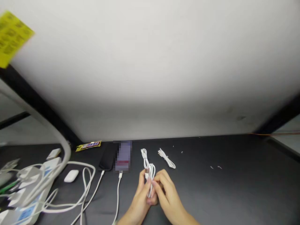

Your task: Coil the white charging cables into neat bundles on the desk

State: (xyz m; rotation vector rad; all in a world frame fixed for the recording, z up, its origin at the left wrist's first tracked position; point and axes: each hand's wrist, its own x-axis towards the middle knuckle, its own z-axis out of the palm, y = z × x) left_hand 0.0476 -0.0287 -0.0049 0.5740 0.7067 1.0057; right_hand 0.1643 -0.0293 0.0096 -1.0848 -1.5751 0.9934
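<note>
A looped white USB cable (152, 170) is held upright between my two hands. My left hand (143, 195) wraps round its lower part, with a USB plug showing by the fingers. My right hand (165, 190) pinches at the middle of the bundle with thumb and forefinger; what exactly lies between those fingertips is too small to tell. Just beyond, a second bundled white cable (144, 154) lies on the black table, partly behind the held one. Another white cable bundle (167, 158) rests to the right of it.
Left of my hands lie a black phone (107, 157) and a phone with a blurred screen (123, 154), both on white cords. A white earbud case (71, 176), a yellow-wrapped snack bar (89, 146) and a crowded power strip (44, 184) sit farther left. Small white scraps (219, 167) lie right.
</note>
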